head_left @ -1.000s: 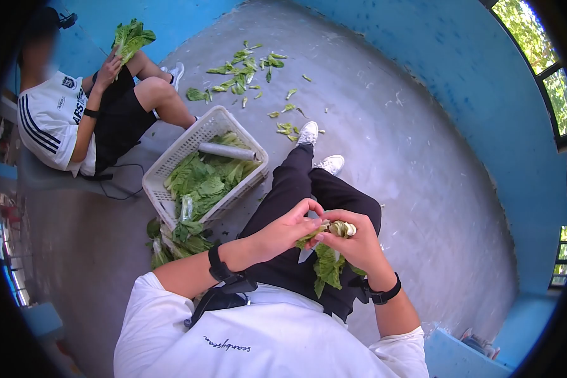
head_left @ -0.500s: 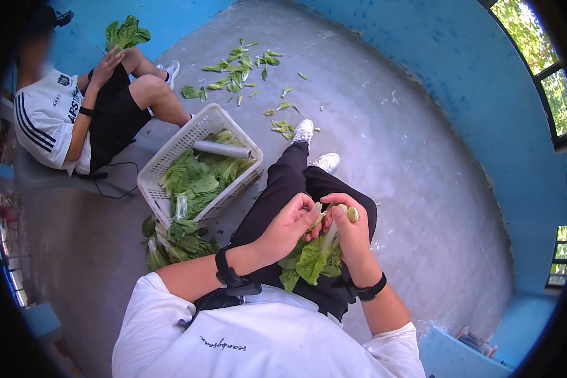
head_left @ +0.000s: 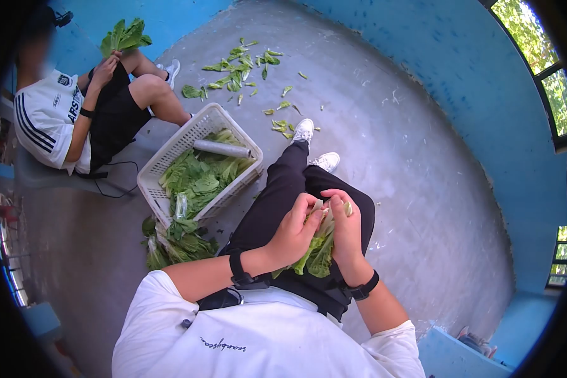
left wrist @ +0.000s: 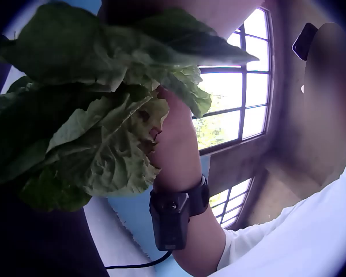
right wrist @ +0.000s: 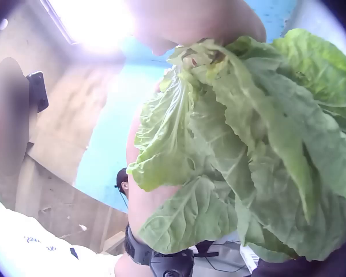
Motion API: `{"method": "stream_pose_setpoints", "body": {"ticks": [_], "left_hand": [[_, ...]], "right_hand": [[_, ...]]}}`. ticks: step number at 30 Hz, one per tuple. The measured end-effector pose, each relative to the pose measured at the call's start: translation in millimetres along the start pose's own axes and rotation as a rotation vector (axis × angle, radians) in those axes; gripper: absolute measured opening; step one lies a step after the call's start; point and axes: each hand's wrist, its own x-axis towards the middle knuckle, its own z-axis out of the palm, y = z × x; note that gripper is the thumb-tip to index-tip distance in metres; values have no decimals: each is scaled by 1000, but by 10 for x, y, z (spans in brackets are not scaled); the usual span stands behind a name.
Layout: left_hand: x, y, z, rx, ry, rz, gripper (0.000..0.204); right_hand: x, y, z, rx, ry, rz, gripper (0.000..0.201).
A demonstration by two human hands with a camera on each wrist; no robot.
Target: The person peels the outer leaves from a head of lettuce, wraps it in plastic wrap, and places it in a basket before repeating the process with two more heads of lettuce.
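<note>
Over the lap, both hands hold a head of leafy lettuce (head_left: pixel 322 254), its pale stalk end up and its green leaves hanging down. The left hand (head_left: pixel 293 232) has its thumb and bent fingers at the stalks on the left side. On the other side the right hand (head_left: pixel 348 232) wraps the stalks, thumb pointing up. Broad lettuce leaves (left wrist: pixel 106 153) fill much of the left wrist view and hide the left fingers. In the right wrist view, the hanging leaves (right wrist: pixel 259 156) cover most of the grip.
Left of the legs stands a white plastic crate (head_left: pixel 150 181) with greens and a plastic-film roll (head_left: pixel 223 149). More greens (head_left: pixel 179 244) lie beside it. Torn leaves (head_left: pixel 233 75) are scattered on the floor. Another person (head_left: pixel 57 123) sits at left holding lettuce (head_left: pixel 125 36).
The hands have turned the lettuce from sideways, cut end facing right, to stalks up. The left hand has come closer to the right one. The other person has lowered their lettuce slightly.
</note>
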Motion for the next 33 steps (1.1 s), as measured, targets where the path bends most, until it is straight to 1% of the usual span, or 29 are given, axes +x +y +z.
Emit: {"method": "stream_pose_setpoints", "body": {"ticks": [3,6,8,11,14,18,21,24,30,33], "left_hand": [[3,-43,-17,-13,32,-29,11],[-20,-15,-44,29,16,7,7],[-53,79,-78,88,-6,36,8],[-51,164,-34,200,-10,69,11],[-37,219,-28,354,6,121,16],[13,229,-47,483,-5,213,21],[26,230,-54,539,-8,241,23],[43,206,-67,526,-25,204,25],[67,195,-140,584,-36,218,27],[100,149,-171,570,-57,225,29]], "right_hand": [[16,19,9,-41,5,1,24],[20,74,-4,-7,-4,4,29],[-16,53,15,44,0,39,34],[-12,144,8,22,-17,-24,40],[-5,152,3,27,-87,1,46],[-15,133,28,50,-107,-13,44],[-2,190,6,63,-89,-12,41],[1,216,-12,39,-64,-5,38],[-18,241,43,34,-54,-1,33],[-1,268,46,41,-69,3,32]]}}
